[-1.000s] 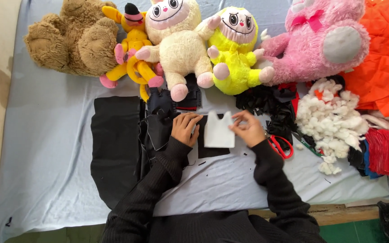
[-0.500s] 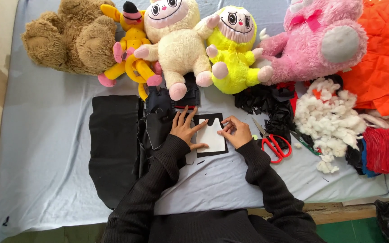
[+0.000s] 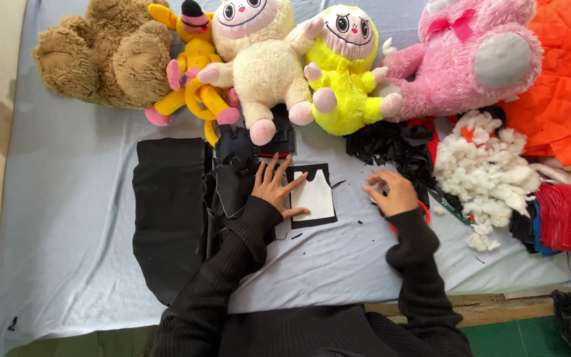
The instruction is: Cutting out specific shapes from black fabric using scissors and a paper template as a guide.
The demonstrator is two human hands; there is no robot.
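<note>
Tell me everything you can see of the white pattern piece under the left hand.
The white pattern piece is a flat, thin cutout, paper or card by its look, roughly rectangular with a small notch in its top edge. It lies flat on a slightly larger black fabric piece, which shows as a dark border around it, on the grey-blue sheet. The left hand presses its left edge, fingers spread. The right hand is off it.

A pattern (image 3: pixel 314 196) lies on a fabric piece (image 3: pixel 312 221) mid-table, the left hand (image 3: pixel 273 188) flat on its left edge. To its right, the right hand (image 3: pixel 391 192) rests over what may be scissors (image 3: pixel 424 213). Stuffing (image 3: pixel 480 165) lies further right; toys (image 3: pixel 266 59) line the far side.
</note>
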